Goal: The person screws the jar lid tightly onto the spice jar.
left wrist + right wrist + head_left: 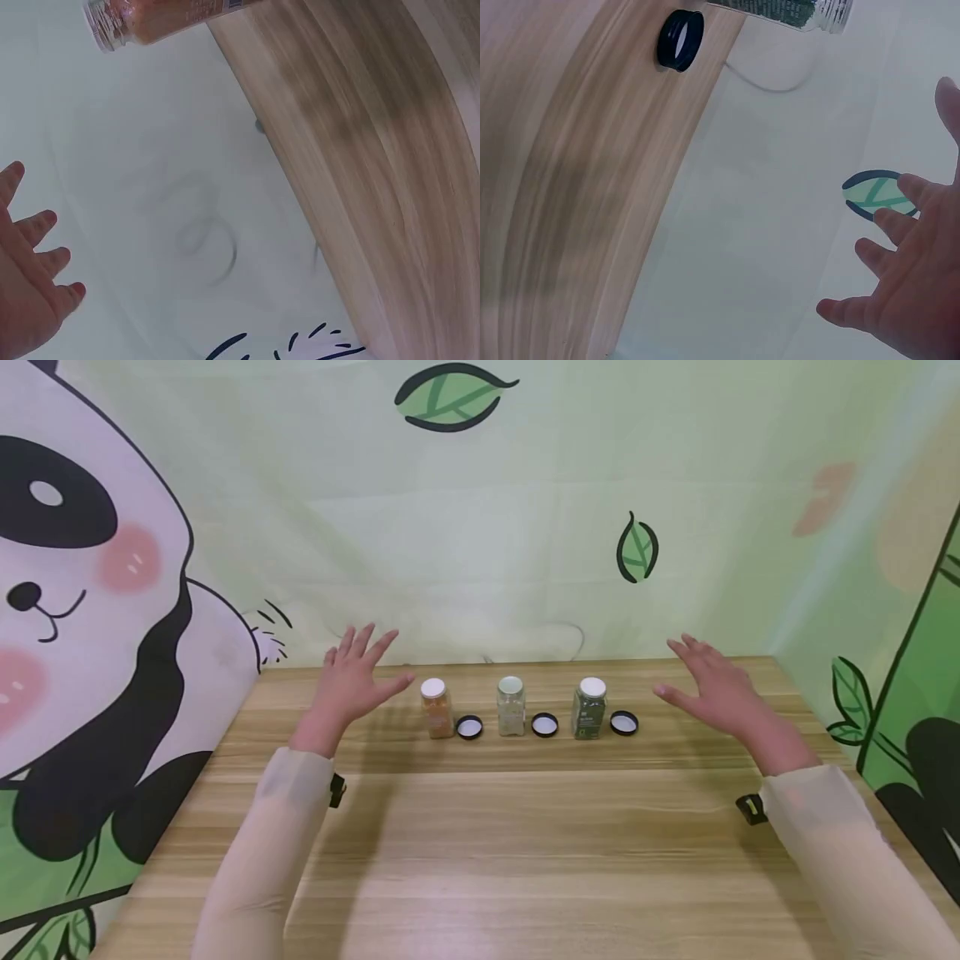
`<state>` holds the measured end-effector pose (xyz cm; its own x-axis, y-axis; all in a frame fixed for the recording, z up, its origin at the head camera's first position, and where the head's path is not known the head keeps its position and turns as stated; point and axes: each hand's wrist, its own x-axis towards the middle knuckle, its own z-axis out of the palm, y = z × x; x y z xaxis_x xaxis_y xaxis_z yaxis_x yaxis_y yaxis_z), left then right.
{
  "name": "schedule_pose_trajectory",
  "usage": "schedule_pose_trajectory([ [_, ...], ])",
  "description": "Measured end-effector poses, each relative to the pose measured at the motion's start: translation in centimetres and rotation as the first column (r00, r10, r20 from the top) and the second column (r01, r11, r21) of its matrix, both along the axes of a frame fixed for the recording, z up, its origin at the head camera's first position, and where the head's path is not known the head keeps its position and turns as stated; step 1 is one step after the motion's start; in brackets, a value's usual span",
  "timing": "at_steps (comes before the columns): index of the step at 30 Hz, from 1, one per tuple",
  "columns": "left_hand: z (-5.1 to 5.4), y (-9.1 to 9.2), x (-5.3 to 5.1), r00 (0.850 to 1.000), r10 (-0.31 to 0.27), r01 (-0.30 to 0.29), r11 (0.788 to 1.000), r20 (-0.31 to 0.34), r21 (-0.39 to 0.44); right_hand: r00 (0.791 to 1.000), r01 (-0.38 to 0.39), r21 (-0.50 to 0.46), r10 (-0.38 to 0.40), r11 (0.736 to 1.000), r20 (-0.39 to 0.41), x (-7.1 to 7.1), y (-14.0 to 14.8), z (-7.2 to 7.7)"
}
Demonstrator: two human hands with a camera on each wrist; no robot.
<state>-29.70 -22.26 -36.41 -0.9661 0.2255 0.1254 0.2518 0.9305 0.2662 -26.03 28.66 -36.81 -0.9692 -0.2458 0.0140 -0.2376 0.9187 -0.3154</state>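
Note:
Three small glass spice jars stand in a row near the table's back edge: one with orange contents (438, 714), one with pale contents (512, 710) and one with dark green contents (588, 714). A black lid with a white inside lies to the right of each: the left lid (469, 727), the middle lid (544, 725) and the right lid (624, 722). My left hand (351, 687) is raised left of the orange jar, fingers spread, holding nothing. To the right of the right lid, my right hand (712, 687) is also raised with spread fingers and holds nothing.
The wooden table (510, 852) stretches toward me in front of the jars. Behind it hangs a pale green cloth backdrop (480, 552) with printed leaves and a panda (112, 610) at the left.

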Motion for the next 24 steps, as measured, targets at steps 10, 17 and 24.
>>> schedule_pose_trajectory([
  [10, -0.8, 1.4, 1.4, 0.998, -0.055, 0.058, 0.988, -0.021, 0.140, 1.000, -0.031, -0.078, 0.031, 0.996, 0.000, 0.7, 0.4, -1.4],
  [17, -1.1, 2.6, 2.9, 0.998, -0.051, 0.057, 0.970, -0.030, 0.238, 0.999, -0.008, -0.119, 0.013, 0.993, 0.041, 1.2, 0.4, -2.6],
  [24, -1.7, 4.0, 4.6, 0.995, -0.060, 0.086, 0.933, -0.085, 0.350, 0.999, -0.007, -0.120, 0.011, 0.993, 0.037, 1.7, 0.6, -3.3],
])
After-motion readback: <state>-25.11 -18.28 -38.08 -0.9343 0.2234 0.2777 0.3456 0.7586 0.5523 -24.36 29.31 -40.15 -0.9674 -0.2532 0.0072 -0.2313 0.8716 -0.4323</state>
